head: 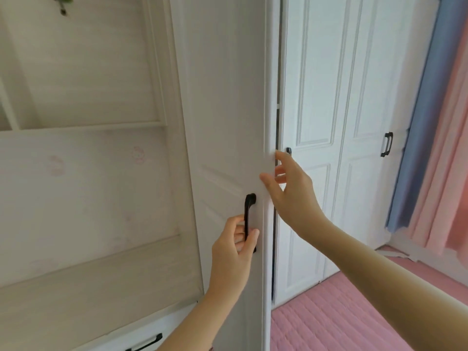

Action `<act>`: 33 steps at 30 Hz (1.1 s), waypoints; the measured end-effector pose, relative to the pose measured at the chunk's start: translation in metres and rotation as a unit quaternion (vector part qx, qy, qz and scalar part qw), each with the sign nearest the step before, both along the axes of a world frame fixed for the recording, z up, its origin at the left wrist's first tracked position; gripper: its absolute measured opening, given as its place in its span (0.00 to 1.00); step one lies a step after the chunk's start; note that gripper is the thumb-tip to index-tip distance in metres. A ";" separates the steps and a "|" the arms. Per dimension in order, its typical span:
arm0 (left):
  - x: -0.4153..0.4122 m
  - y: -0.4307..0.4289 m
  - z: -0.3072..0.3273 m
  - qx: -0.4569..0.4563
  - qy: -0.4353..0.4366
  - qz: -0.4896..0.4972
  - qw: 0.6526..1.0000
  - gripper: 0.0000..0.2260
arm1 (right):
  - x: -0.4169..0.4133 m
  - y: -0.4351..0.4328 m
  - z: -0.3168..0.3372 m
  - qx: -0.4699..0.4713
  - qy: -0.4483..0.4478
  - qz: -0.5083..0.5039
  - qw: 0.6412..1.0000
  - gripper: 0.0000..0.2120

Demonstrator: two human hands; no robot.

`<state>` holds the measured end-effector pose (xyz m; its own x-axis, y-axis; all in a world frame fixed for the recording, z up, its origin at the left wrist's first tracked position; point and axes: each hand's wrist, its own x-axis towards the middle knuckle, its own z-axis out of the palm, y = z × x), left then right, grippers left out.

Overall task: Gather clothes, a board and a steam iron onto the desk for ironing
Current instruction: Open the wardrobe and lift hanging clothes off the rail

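Observation:
A tall white wardrobe door fills the middle of the view, standing slightly ajar with a dark gap along its right edge. My left hand is closed around the door's black handle. My right hand rests on the door's right edge, thumb on the front and fingers curled round into the gap. No clothes, board or iron show anywhere. The wardrobe's inside is hidden.
More white wardrobe doors with black handles stand to the right. Blue and pink curtains hang at the far right. A pink quilted surface lies below. White shelving and a drawer handle are at the left.

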<state>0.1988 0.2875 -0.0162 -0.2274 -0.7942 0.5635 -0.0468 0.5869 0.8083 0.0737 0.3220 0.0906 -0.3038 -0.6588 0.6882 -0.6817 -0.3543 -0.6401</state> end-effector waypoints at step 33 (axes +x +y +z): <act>0.071 0.019 -0.012 0.001 0.040 0.153 0.987 0.23 | 0.053 -0.025 -0.014 0.038 0.155 0.247 0.956 0.27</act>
